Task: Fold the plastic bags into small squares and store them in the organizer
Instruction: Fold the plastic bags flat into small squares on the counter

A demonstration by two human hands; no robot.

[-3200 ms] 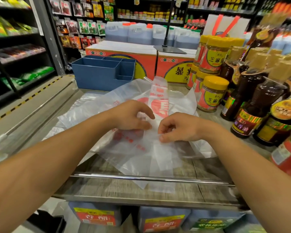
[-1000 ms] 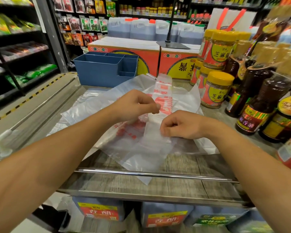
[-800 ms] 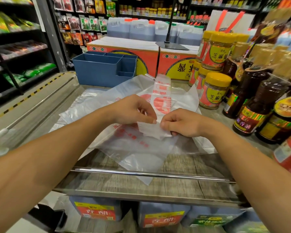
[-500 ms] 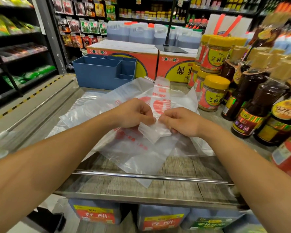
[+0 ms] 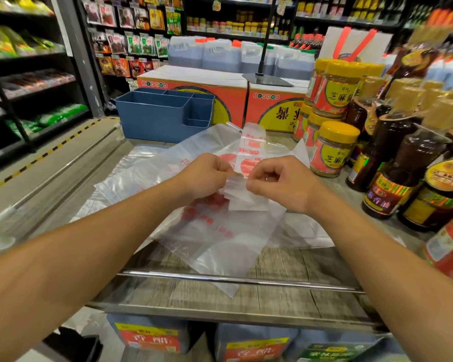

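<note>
The clear plastic bag [image 5: 242, 197] with red print is folded down to a small layered wad, held just above the other loose bags [image 5: 220, 236] spread on the counter [image 5: 285, 296]. Left hand [image 5: 203, 176] and right hand [image 5: 280, 182] are close together, fingers curled, each pinching one end of the wad. Blue organizer [image 5: 165, 117] sits at the back.

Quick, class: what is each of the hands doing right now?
Left hand: closed, pinching the folded plastic strip.
Right hand: closed, pinching the same strip.
</note>
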